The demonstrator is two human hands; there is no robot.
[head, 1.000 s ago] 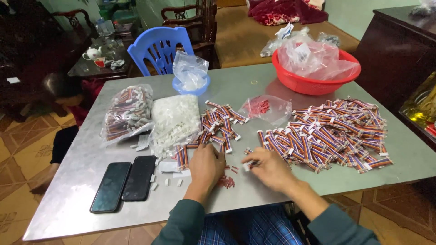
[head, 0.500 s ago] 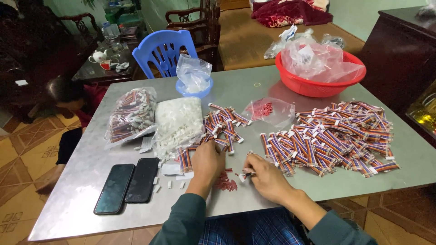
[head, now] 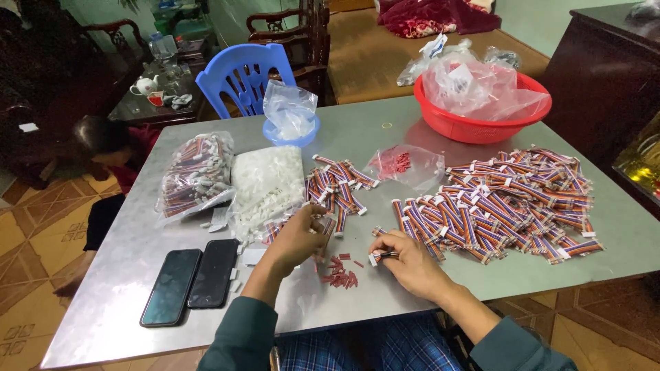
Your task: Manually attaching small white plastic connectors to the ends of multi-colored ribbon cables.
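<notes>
A person seated at a grey metal table [head: 357, 137] works over small wiring parts. The left hand [head: 297, 237] is curled, fingertips closed at the edge of the small pile of striped ribbon-cable pieces [head: 338, 185] lying at its 12 o'clock; whether anything is pinched between the fingers cannot be told. The right hand [head: 405, 260] is closed on one short cable piece with a white connector [head: 379, 256], gripped between thumb and fingers near the table's front edge.

Between the two hands, a scatter of small red plastic parts [head: 340, 271] lies on the tabletop. At the right hand's 2 o'clock spreads a much larger heap of striped cable pieces [head: 509, 203]. A clear bag of red parts [head: 402, 165] sits between the two cable piles.

At the left hand's 11 o'clock rests a clear bag of white connectors [head: 265, 185], and just beside it, at 10 o'clock, a bag of bundled cables [head: 196, 175]. Two dark phones [head: 192, 278] lie side by side at 9 o'clock. Toward the table's far side stand a red basket [head: 474, 127] stuffed with plastic bags and a small blue bowl [head: 289, 134] holding a clear bag, with a blue plastic chair [head: 237, 75] behind it.
</notes>
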